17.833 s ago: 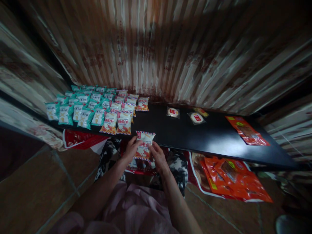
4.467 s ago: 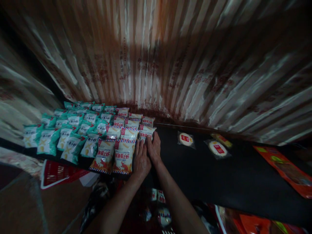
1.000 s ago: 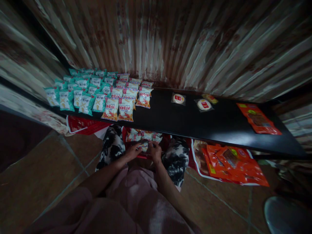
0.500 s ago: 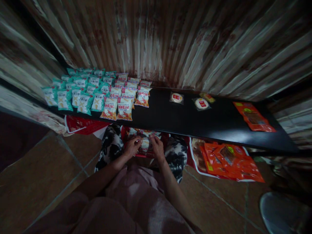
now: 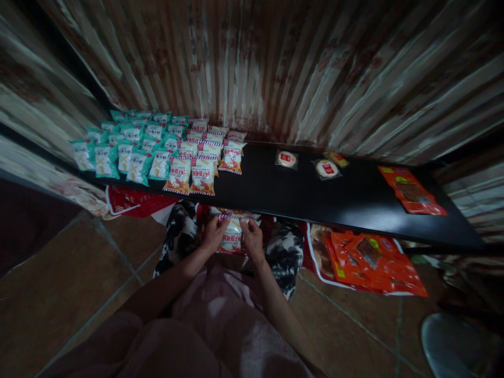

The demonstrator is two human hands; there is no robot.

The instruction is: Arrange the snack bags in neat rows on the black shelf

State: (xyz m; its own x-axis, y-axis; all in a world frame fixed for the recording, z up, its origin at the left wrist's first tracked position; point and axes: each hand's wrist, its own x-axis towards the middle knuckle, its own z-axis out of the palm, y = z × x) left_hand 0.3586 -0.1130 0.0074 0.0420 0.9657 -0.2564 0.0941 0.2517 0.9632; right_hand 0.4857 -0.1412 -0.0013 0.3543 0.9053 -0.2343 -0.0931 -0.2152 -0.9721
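Between my knees, a white and orange snack bag (image 5: 231, 239) with a striped top edge is held upright, its printed front facing me. My left hand (image 5: 214, 232) pinches its upper left side, and my right hand (image 5: 252, 237) grips the upper right. Below and behind it, a red basket (image 5: 200, 214) holds more bags, mostly hidden by the held bag and my hands. On the black shelf ahead stand several matching orange and white snack bags (image 5: 202, 175), with rows of teal and white snack bags (image 5: 137, 165) to their left.
Two round white packaged items (image 5: 326, 168) and a small yellow packet (image 5: 337, 159) lie on the black shelf (image 5: 271, 191). An orange pouch (image 5: 411, 190) lies at its right end. Below stands a basket of orange pouches (image 5: 366, 257). A pleated curtain (image 5: 244, 68) hangs behind.
The snack bag between my hands has turned from nearly edge-on to upright, so its printed front now shows. Both hands still hold its top; the bags on the shelf have not moved.
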